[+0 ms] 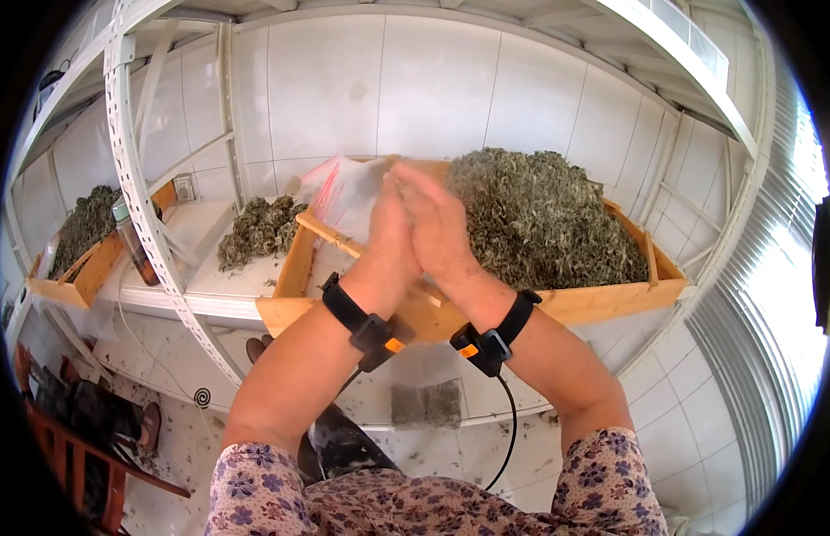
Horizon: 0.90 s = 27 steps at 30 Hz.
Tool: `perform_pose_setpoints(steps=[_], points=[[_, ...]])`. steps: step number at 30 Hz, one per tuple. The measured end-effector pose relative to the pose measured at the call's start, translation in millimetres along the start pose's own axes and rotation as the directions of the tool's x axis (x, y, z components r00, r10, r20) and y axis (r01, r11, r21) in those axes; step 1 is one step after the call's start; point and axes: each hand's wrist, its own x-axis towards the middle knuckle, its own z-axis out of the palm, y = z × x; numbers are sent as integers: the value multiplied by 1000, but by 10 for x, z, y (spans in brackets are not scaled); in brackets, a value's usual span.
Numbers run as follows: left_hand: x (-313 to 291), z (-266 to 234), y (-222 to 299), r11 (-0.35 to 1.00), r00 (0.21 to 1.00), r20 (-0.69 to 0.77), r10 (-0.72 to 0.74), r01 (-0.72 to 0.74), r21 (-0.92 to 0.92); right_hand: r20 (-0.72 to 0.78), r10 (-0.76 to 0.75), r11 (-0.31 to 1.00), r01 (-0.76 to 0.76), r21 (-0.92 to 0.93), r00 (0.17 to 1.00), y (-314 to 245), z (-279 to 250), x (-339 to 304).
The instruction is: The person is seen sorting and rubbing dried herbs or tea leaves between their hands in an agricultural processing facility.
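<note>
My left hand (391,234) and my right hand (441,225) are raised palm to palm, fingers stretched out and pointing away from me, slightly blurred. Whether anything lies between the palms is hidden. Beneath them is a long wooden tray (567,302) on a white shelf. Its right part carries a big heap of dried grey-green herb (558,219), just right of my right hand. A thin wooden bar (330,234) crosses the tray near my left wrist. Behind my left hand spreads a clear plastic bag (351,183) with red marks.
A smaller herb clump (261,230) lies on the shelf (220,305) to the left. Farther left are another herb-filled wooden tray (71,290) and a jar (136,241). A white metal post (147,192) stands in front. At lower left, a person's leg (111,415) shows beside a wooden chair (80,456).
</note>
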Motion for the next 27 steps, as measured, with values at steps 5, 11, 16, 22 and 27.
perform_pose_setpoints(steps=[5,11,16,22,27], points=[[136,-51,-120,991,999,-30,36,-32,127,97,-61,965,84,-250,993,121,-66,182],[133,-93,-104,1000,997,-72,-5,7,24,35,-43,991,47,-126,998,176,-29,182],[-115,211,64,995,955,-287,-81,62,-73,82,-169,977,178,-116,982,114,-2,55],[-289,-64,106,976,986,44,159,-164,144,184,-346,915,375,-152,920,-64,110,-72],[-262,-114,-21,996,989,143,47,-36,-77,262,-401,896,435,-85,878,-216,153,20]])
